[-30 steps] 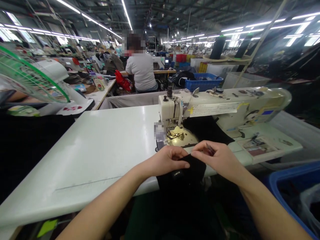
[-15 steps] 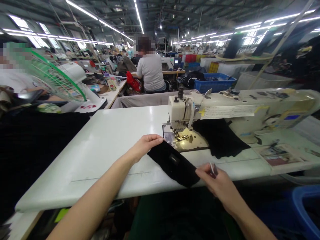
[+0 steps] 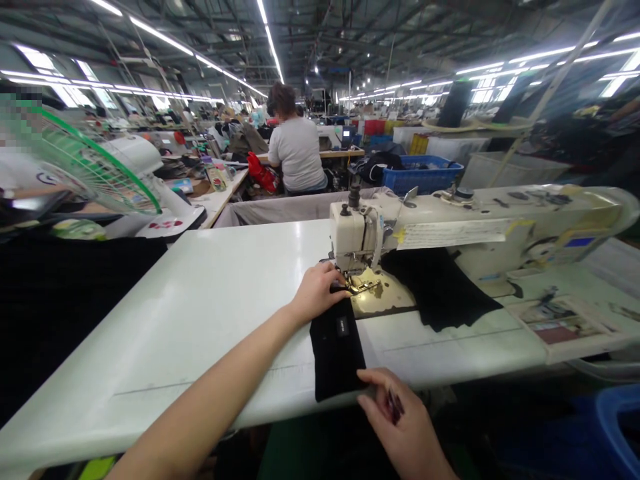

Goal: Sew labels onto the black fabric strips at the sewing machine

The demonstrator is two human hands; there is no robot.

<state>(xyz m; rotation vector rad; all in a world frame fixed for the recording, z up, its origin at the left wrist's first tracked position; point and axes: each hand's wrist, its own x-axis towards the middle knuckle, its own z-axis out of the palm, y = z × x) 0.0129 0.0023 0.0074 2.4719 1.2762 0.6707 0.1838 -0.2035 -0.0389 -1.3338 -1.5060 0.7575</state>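
My left hand [image 3: 320, 290] is closed on the far end of a black fabric strip [image 3: 337, 360], right beside the presser foot [image 3: 363, 287] of a sewing machine [image 3: 355, 233]. A small dark label with pale lettering [image 3: 342, 327] shows on the strip, which hangs down toward the table's front edge. At the strip's near right corner is my right hand [image 3: 400, 420], its index fingertip at the fabric edge and its thumb apart from it. The curled fingers of that hand hold a small dark tool [image 3: 395, 405], mostly hidden in the palm.
Another black fabric piece [image 3: 440, 290] lies under the machine arm. A tray of small items [image 3: 560, 323] is set at the table's right. Left stands a green-rimmed fan [image 3: 100, 157]. A blue bin [image 3: 615, 413] is low at right; a seated person [image 3: 300, 150] works ahead.
My left hand has carried the strip's far end right, up to the presser foot. The strip has turned from slanting to nearly lengthwise. My right hand has moved down and nearer, its thumb and index finger parting.
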